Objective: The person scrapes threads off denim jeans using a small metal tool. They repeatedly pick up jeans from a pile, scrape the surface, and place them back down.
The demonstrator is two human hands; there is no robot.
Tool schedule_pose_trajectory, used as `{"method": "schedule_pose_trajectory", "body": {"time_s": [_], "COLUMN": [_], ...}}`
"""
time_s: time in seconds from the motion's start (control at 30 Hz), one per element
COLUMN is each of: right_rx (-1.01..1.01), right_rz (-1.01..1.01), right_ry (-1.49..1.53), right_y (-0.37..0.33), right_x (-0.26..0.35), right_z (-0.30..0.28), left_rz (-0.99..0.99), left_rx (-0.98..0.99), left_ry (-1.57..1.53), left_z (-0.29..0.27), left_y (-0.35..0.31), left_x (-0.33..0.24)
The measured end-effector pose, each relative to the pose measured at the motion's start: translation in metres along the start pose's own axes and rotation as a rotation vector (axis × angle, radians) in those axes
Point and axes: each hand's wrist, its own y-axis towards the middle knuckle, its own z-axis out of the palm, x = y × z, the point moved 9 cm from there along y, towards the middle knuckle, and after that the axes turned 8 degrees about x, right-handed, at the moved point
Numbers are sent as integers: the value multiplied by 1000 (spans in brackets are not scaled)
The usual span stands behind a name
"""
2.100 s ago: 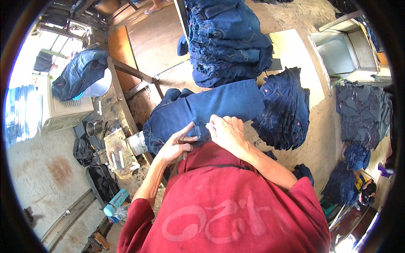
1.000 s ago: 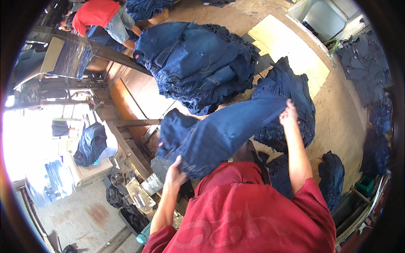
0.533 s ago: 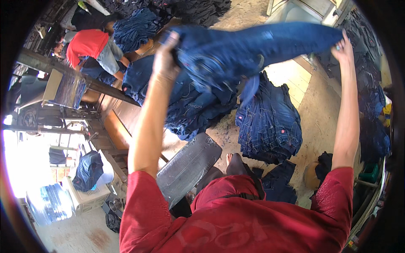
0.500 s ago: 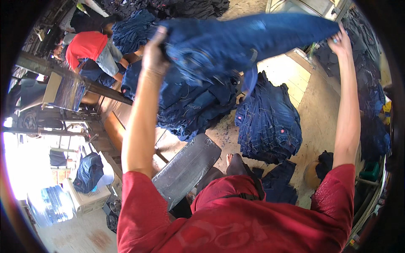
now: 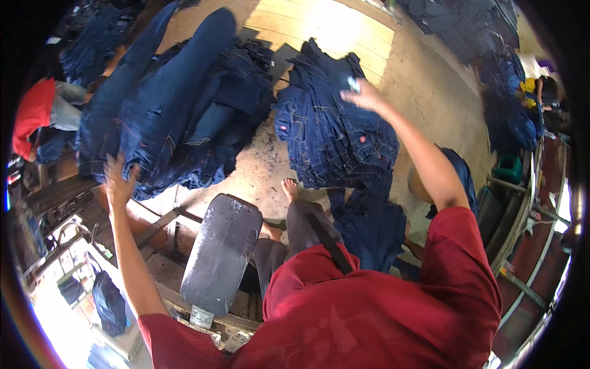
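Note:
A dark blue pair of jeans [image 5: 175, 92] lies across the top of the big denim pile [image 5: 209, 161] on the left, its legs stretching away from me. My left hand [image 5: 118, 184] is at the near end of these jeans, fingers spread and slightly blurred, gripping nothing. Over the neat stack of jeans [image 5: 329, 132] in the middle hovers my right hand [image 5: 367, 96]. A small pale blue-white object [image 5: 352, 84] shows at its fingertips, too small and blurred to name. Whether that hand touches the stack is hard to tell.
A worn black padded seat [image 5: 222, 252] stands before me, left of my legs. Loose denim pieces [image 5: 372, 224] lie by my feet. At far left a person in a red shirt [image 5: 34, 114] bends over. More dark garments [image 5: 467, 24] are heaped at the far right.
The jeans that both hands held stretched in the air now lie on the left pile, let go. My left hand has dropped lower left; my right hand has come inward over the middle stack. The view has shifted.

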Motion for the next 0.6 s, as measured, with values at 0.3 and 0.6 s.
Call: {"method": "schedule_pose_trajectory", "body": {"time_s": [0.3, 0.6], "right_rx": [-9, -478], "right_rz": [145, 44], "right_ry": [-623, -148], "right_y": [-97, -110], "right_x": [-192, -114], "right_z": [130, 48], "left_rz": [88, 265], "left_rx": [109, -380], "left_ry": [-204, -447], "left_z": [145, -40], "left_y": [11, -82], "left_x": [-9, -187]}}
